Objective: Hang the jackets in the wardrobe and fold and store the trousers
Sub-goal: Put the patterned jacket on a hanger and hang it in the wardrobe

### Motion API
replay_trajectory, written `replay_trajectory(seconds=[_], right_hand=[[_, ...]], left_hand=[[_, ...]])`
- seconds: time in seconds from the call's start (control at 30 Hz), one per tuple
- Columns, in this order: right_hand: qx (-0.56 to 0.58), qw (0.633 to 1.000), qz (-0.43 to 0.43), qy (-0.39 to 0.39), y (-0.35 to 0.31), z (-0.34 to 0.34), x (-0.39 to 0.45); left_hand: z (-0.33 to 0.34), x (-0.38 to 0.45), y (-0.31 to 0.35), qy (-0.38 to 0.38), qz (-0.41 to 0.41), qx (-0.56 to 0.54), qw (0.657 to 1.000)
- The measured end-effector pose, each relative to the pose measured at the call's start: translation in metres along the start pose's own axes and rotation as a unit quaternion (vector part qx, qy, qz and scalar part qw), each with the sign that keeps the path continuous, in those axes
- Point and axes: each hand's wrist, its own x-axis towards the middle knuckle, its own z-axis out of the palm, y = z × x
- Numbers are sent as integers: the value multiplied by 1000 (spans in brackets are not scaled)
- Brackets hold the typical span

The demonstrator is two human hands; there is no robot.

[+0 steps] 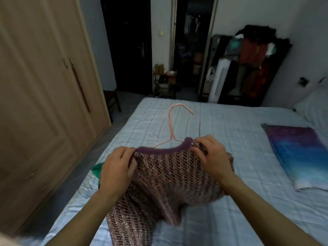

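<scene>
Blue-purple pillow (298,155) at bed's (230,121) right edge; green cloth (97,169) at left edge. Left hand (118,167), right hand (212,155) both pinch purple-collared pink knit jacket (165,174) over pink wire hanger (173,121).

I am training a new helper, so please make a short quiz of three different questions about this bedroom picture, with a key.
1. True or false: the wardrobe doors are closed.
2. What do the hands hold? A) the knitted jacket at its purple collar B) the pink hanger's hook C) the pillow
3. Fill in: the hanger's hook lies on the ____.

Key:
1. True.
2. A: the left hand and right hand each grip one side of the collar.
3. Bed; the hanger's lower part goes inside the collar.
</scene>
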Motion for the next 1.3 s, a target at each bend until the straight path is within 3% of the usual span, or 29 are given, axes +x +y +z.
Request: replay_trajectory(seconds=[0.3,0.6,0.83,1.3], right_hand=[[-96,991,-48,82,-136,-62,12],[-65,983,-93,142,-181,-100,26],[-21,984,-94,148,-175,-106,50],[54,983,-135,108,-168,-78,48]], left_hand=[[-105,1,-19,104,51,-65,991],[-186,31,0,170,112,-23,979],[-226,51,18,121,130,-9,984],[-220,41,14,31,129,-48,990]])
